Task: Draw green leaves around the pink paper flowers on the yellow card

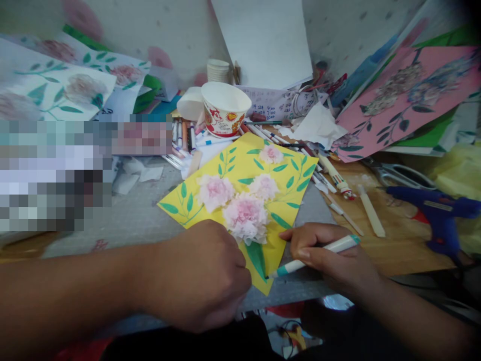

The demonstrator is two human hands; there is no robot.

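Observation:
A yellow sheet of paper (pixel 240 168) lies turned cornerwise on a grey cutting mat. Pink-and-white crinkled paper flowers (pixel 246 215) stand out from it, with green leaves drawn around them. My right hand (pixel 330 255) grips a white marker with teal ends (pixel 300 263). The marker's tip meets a large green leaf (pixel 258 258) near the sheet's bottom corner. Over the sheet's lower left edge rests my left hand (pixel 210 276), its fingers curled into a fist. Whatever lies under those fingers is hidden.
Behind the sheet stands a paper cup (pixel 225 110) among many scattered markers. To the right lie a blue glue gun (pixel 438 210), scissors (pixel 402 175) and a pink sheet with flowers (pixel 409 105). White flower sheets (pixel 60 95) lean at the left.

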